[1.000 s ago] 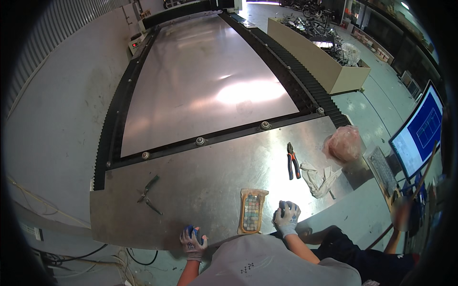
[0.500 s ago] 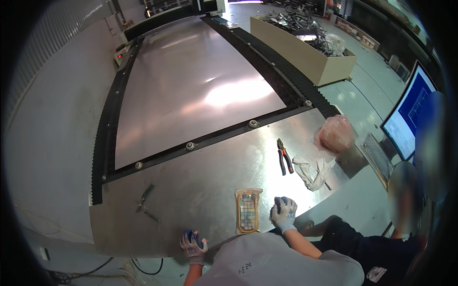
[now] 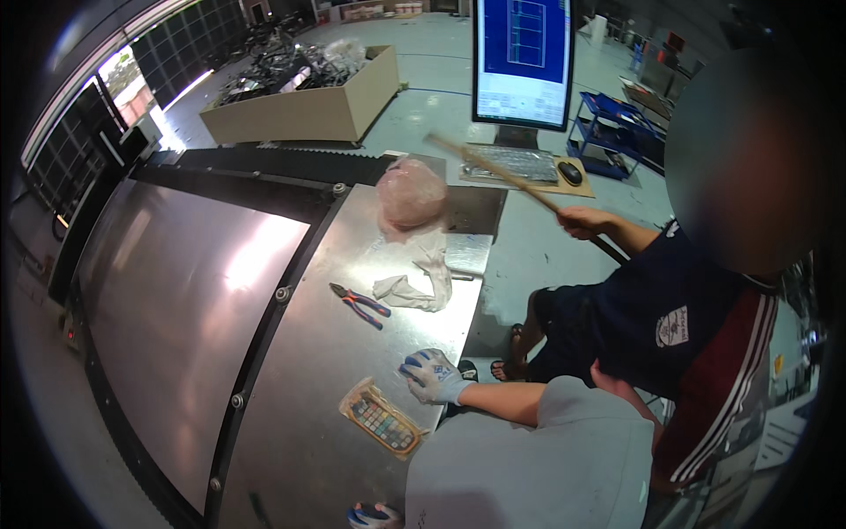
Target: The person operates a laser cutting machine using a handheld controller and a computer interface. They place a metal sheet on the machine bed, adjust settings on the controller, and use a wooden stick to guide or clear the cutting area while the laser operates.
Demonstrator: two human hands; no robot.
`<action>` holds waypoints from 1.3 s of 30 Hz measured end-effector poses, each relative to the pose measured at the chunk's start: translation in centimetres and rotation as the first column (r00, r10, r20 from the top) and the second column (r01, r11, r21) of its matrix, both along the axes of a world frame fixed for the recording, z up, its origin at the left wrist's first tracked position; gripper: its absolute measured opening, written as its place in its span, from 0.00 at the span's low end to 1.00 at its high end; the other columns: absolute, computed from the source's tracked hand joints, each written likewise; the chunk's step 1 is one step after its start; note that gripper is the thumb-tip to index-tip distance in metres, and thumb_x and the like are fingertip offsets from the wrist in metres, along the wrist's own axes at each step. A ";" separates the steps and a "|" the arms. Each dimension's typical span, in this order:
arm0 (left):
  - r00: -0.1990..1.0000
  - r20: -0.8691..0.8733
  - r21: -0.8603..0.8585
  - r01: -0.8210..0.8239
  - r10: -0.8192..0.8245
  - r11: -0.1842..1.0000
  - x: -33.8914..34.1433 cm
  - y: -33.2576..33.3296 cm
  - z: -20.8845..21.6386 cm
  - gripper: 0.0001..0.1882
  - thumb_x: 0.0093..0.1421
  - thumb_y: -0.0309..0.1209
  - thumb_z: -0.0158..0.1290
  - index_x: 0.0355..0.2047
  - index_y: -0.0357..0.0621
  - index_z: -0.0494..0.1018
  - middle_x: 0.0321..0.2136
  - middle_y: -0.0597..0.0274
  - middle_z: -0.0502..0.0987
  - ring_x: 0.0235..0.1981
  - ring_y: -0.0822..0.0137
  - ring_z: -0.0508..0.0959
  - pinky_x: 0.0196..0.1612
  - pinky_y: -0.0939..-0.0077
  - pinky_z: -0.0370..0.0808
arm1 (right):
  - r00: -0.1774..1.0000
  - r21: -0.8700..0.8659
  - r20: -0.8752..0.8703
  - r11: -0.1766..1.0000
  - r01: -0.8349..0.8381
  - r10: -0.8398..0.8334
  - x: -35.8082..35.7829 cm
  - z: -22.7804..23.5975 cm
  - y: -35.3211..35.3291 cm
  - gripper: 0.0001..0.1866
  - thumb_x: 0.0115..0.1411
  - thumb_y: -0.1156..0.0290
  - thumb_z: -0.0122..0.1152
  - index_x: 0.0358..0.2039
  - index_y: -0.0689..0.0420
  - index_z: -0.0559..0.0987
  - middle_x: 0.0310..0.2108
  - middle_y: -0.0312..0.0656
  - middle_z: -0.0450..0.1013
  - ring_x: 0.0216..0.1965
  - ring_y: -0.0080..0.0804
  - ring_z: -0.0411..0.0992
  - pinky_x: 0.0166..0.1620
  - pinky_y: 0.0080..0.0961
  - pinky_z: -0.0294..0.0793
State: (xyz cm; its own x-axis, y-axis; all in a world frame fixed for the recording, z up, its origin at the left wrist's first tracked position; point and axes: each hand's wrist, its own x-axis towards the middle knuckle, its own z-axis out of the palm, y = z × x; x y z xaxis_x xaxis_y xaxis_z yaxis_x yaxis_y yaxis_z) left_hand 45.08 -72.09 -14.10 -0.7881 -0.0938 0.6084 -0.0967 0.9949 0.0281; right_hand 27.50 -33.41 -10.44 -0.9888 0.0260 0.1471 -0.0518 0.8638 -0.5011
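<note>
My right hand (image 3: 434,377), in a white and blue work glove, rests on the near edge of the metal table (image 3: 308,379), fingers apart and holding nothing visible. Beside it lies a remote control with many coloured buttons (image 3: 383,420), wrapped in yellowed plastic. My left hand (image 3: 374,516), gloved too, lies at the table's edge and is partly cut off by the picture's bottom; its fingers are spread with nothing seen in them. Farther up the table lie pliers with blue and red handles (image 3: 360,305), a crumpled white cloth glove (image 3: 421,287) and a pinkish plastic-wrapped bundle (image 3: 412,196).
At right a co-worker in dark clothes holds a wooden stick (image 3: 511,178) toward a monitor (image 3: 522,66). Below the screen are a covered keyboard (image 3: 511,164) and a mouse (image 3: 570,173). A large metal sheet (image 3: 176,300) lies at left; a scrap-filled beige bin (image 3: 291,119) stands behind.
My view has swung to the right, bringing the monitor and the co-worker further in. The stick now shows raised in the co-worker's hand. Both my hands stay resting on the table.
</note>
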 end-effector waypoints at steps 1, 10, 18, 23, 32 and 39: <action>1.000 0.009 0.002 -0.006 0.006 1.000 -0.1 -0.1 -0.2 0.27 0.70 0.60 0.48 0.46 0.50 0.82 0.45 0.53 0.82 0.46 0.50 0.82 0.47 0.49 0.79 | 1.000 0.010 0.004 1.000 -0.004 0.004 0.0 -0.2 0.0 0.23 0.63 0.58 0.57 0.56 0.52 0.82 0.59 0.48 0.74 0.63 0.51 0.69 0.68 0.51 0.64; 0.956 0.197 -0.008 -0.220 0.218 0.975 0.3 1.5 0.9 0.29 0.70 0.62 0.47 0.49 0.53 0.81 0.52 0.52 0.80 0.52 0.52 0.80 0.54 0.47 0.75 | 1.000 0.001 -0.018 1.000 0.000 0.000 -0.1 -1.4 0.0 0.23 0.65 0.57 0.56 0.56 0.51 0.81 0.59 0.48 0.73 0.65 0.51 0.67 0.70 0.52 0.62; 0.806 0.592 0.421 -0.312 0.003 0.852 -8.5 7.3 6.7 0.34 0.69 0.55 0.55 0.64 0.41 0.69 0.58 0.38 0.70 0.59 0.37 0.73 0.59 0.48 0.71 | 0.999 -0.002 0.045 1.000 0.015 -0.015 0.1 -0.9 -0.2 0.24 0.65 0.57 0.55 0.59 0.51 0.80 0.62 0.48 0.71 0.67 0.52 0.64 0.71 0.53 0.59; 0.765 0.592 0.586 -0.191 -0.255 0.787 -13.0 13.6 7.8 0.46 0.66 0.57 0.58 0.73 0.37 0.59 0.60 0.33 0.68 0.61 0.35 0.72 0.61 0.49 0.71 | 0.998 -0.056 0.062 0.998 -0.020 0.024 0.0 -0.7 0.3 0.24 0.64 0.58 0.55 0.58 0.53 0.80 0.61 0.49 0.71 0.67 0.52 0.64 0.71 0.51 0.61; 0.672 0.708 0.486 -0.237 -0.220 0.841 -12.1 18.5 8.1 0.67 0.54 0.61 0.67 0.78 0.35 0.43 0.62 0.30 0.62 0.61 0.35 0.72 0.62 0.47 0.72 | 0.992 -0.099 -0.050 0.988 -0.121 0.116 1.9 -2.4 1.8 0.24 0.62 0.61 0.56 0.56 0.55 0.81 0.63 0.49 0.72 0.68 0.52 0.66 0.72 0.49 0.62; 0.629 0.765 0.435 -0.348 -0.137 0.831 -14.6 18.6 8.1 0.71 0.53 0.64 0.68 0.79 0.37 0.38 0.63 0.27 0.62 0.60 0.33 0.73 0.62 0.49 0.72 | 0.987 -0.144 -0.126 0.983 -0.113 0.095 2.2 -3.3 1.7 0.22 0.61 0.64 0.59 0.56 0.53 0.82 0.61 0.48 0.74 0.65 0.51 0.69 0.68 0.51 0.66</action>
